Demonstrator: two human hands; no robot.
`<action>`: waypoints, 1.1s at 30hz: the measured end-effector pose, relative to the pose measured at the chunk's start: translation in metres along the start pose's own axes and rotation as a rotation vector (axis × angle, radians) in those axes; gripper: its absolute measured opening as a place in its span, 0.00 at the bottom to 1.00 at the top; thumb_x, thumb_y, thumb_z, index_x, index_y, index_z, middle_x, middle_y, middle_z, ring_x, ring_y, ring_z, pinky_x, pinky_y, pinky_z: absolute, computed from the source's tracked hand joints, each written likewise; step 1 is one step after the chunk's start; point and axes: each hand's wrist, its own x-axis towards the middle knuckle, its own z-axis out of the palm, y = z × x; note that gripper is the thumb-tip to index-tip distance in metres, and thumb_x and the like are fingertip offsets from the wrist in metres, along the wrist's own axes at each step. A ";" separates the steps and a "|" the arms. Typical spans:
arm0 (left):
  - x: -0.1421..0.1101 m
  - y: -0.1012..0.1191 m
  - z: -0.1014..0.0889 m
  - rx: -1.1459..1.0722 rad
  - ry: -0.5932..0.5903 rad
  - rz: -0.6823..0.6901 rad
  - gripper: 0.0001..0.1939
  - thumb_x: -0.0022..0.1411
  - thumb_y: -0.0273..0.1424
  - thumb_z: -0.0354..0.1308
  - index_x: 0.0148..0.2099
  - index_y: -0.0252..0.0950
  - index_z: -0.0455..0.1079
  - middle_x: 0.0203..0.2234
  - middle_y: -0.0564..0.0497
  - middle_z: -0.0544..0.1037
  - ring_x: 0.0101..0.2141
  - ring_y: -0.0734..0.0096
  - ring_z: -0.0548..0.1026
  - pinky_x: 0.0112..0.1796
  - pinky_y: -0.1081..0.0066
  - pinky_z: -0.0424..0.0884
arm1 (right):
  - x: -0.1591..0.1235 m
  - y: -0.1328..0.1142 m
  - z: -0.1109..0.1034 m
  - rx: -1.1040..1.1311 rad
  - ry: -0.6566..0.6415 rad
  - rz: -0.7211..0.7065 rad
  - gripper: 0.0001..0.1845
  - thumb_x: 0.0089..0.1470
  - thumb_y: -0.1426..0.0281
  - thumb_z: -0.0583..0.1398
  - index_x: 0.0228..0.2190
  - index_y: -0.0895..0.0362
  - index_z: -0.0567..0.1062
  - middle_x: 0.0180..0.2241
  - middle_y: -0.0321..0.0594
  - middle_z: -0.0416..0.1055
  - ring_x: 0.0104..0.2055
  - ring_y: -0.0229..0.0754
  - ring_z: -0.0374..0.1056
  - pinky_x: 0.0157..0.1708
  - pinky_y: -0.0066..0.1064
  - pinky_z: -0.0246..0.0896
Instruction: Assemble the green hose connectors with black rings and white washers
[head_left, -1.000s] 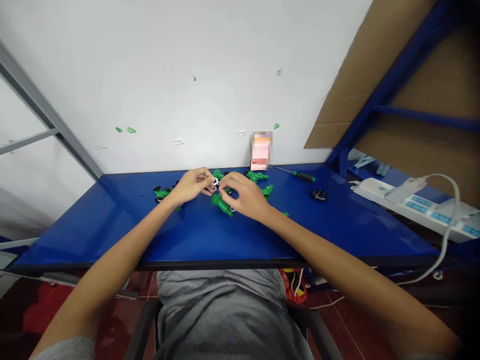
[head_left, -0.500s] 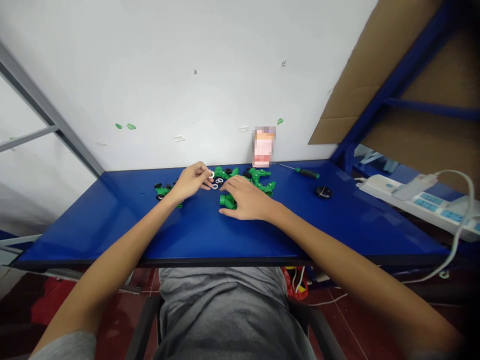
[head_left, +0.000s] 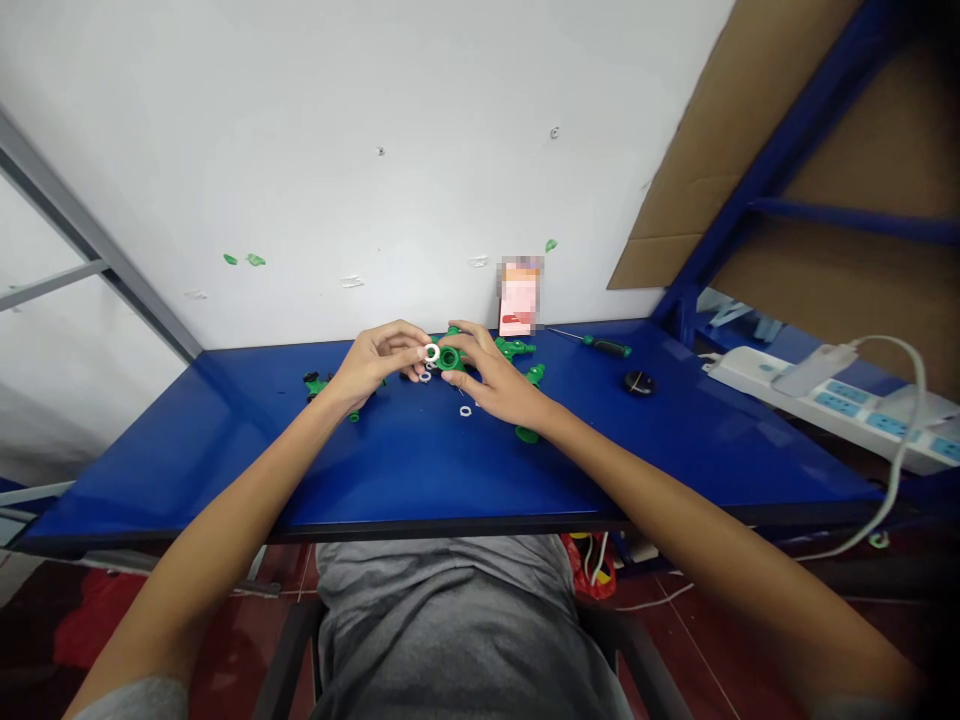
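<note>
At frame centre, the left hand [head_left: 379, 366] is fingertip-pinching a white ring [head_left: 432, 358] beside the green fitting [head_left: 450, 360] the right hand [head_left: 501, 382] is clasping.

White ring [head_left: 433, 353], beside green fitting's [head_left: 449, 359] round opening

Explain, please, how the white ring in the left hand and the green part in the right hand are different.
Colour: the white ring is white, while the green part is green.
Shape: the ring is a narrow band; the green part has a thicker body with a round mouth.
Hold: the left hand pinches the ring, while the right hand grasps the green part.
Both show a round opening.
</note>
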 end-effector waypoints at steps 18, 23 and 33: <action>-0.006 0.001 0.026 0.162 0.099 0.061 0.14 0.61 0.40 0.75 0.41 0.36 0.79 0.34 0.50 0.81 0.34 0.71 0.80 0.39 0.68 0.81 | -0.003 0.007 0.009 -0.030 0.029 0.006 0.20 0.72 0.58 0.61 0.61 0.47 0.71 0.60 0.50 0.65 0.43 0.48 0.73 0.54 0.53 0.76; -0.006 0.001 0.027 0.143 0.110 0.034 0.13 0.61 0.40 0.74 0.39 0.37 0.78 0.33 0.50 0.81 0.32 0.72 0.79 0.38 0.68 0.80 | -0.003 0.008 0.011 -0.040 0.035 0.002 0.20 0.72 0.57 0.61 0.61 0.47 0.71 0.61 0.50 0.64 0.43 0.47 0.73 0.53 0.52 0.76; -0.006 -0.004 0.036 0.128 0.161 0.034 0.13 0.59 0.38 0.75 0.37 0.37 0.76 0.28 0.53 0.77 0.30 0.73 0.75 0.33 0.71 0.77 | -0.004 0.015 0.013 -0.090 0.045 -0.037 0.19 0.73 0.60 0.61 0.61 0.47 0.71 0.63 0.51 0.63 0.56 0.55 0.73 0.60 0.55 0.73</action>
